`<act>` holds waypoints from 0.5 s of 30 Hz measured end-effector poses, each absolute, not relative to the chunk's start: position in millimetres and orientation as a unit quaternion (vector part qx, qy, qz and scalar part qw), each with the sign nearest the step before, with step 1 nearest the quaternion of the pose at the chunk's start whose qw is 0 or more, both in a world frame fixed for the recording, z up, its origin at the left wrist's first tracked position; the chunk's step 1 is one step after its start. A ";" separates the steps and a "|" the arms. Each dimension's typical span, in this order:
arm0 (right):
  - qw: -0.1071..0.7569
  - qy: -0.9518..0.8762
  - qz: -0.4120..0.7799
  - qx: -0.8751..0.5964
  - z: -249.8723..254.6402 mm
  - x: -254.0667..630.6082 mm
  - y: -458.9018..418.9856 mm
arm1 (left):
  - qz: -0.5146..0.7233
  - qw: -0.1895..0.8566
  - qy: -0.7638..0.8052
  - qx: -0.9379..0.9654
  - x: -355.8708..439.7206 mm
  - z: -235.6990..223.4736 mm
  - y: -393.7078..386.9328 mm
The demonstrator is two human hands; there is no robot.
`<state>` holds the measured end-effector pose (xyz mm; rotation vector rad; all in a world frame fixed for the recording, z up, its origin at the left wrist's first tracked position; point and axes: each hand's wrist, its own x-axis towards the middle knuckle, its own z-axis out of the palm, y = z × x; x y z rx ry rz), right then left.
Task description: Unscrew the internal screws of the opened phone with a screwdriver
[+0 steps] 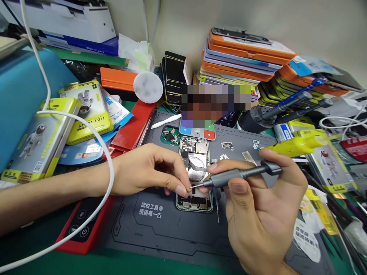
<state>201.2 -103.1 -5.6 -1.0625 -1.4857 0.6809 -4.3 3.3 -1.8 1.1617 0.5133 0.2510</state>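
My right hand holds a dark grey precision screwdriver almost level, its end cap against the base of my index finger. The thin tip points left and meets the pinched thumb and finger of my left hand. Whatever lies between those fingertips is too small to make out. Beneath both hands an opened phone lies on the mat, its inner parts and round coil exposed. A thin dark strip crosses above the coil, near my right fingertips. Just right of the phone lies another screwdriver.
The grey work mat carries a green circuit part and small metal pieces. A white cable loops over my left forearm. Beside it sits a red device. Stacked boxes and a tool holder stand behind.
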 end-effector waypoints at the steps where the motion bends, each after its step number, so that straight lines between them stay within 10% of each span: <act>1: 0.558 -0.628 0.293 -0.456 -6.0 201.6 -103.0 | 0.116 0.798 0.240 0.541 -4.7 -1.9 3.2; 15: 0.563 -0.629 0.274 -0.462 -9.6 206.5 -99.5 | 0.120 0.760 0.271 0.578 -1.5 -4.7 2.9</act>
